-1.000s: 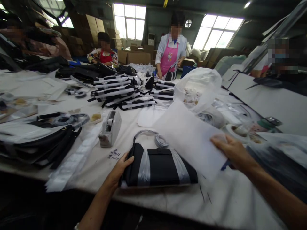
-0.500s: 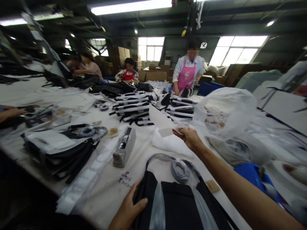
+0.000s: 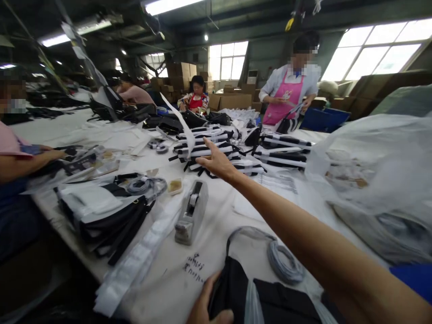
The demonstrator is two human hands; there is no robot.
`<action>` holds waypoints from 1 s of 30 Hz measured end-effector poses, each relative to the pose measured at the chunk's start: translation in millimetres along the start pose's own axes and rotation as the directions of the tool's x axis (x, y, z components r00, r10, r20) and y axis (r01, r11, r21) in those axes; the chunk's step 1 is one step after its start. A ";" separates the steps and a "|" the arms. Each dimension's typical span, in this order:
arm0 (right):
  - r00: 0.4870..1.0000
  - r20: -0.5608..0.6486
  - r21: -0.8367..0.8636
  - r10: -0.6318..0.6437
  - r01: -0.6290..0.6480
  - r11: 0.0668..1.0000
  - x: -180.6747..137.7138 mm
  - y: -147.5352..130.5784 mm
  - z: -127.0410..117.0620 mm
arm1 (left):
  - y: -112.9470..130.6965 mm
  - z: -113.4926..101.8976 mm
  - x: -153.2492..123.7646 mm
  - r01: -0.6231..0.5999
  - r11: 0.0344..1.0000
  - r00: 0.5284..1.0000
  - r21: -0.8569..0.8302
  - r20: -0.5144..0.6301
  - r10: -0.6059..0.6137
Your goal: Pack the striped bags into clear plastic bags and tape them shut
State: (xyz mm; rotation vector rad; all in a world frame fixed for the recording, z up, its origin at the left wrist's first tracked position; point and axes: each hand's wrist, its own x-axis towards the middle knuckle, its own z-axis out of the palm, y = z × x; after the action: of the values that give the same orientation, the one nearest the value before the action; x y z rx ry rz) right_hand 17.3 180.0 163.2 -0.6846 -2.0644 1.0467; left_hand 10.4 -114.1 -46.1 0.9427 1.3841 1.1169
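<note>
My left hand grips the left edge of a black bag, thumb on its front, at the bottom of the view. The bag has translucent wrap over it and a wrapped handle arching above. A grey wrapped coil lies by that handle. My right hand reaches far forward over the table, fingers apart and holding nothing. Just left of its fingertips a white sheet hangs in the air, curved and edge-on. Behind the hand are stacked black-and-white wrapped pieces.
A grey tape dispenser stands left of the bag, beside a strip of translucent plastic pieces. Farther left lies a stack of black bags. Clear plastic bagging is heaped right. Co-workers sit left and behind; one in a pink apron stands opposite.
My right hand has swung forward and left and let go of the white sheet, which is now in the air. The view has turned right; my left hand stays on the bag.
</note>
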 end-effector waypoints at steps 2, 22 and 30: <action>0.999 0.016 -0.061 0.050 -0.048 0.997 -31.1 21.3 -27.4 | 1.3 2.5 1.4 0.003 1.000 1.000 0.003 -0.008 -0.003; 0.818 -0.240 -0.478 0.523 -0.569 0.670 -407.5 64.3 -124.5 | 49.4 15.4 29.9 0.033 0.988 0.995 0.149 0.089 -0.046; 0.682 -0.269 -0.445 0.680 -0.714 0.540 -410.8 66.2 -141.5 | 49.5 12.0 17.5 -0.001 0.984 0.991 0.181 0.132 -0.024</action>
State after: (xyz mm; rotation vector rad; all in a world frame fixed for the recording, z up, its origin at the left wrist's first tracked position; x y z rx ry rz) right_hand 386.2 -12.4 21.5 -1.9400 -2.0425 0.8075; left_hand 18.3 -83.5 -2.4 1.1177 1.3956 0.9131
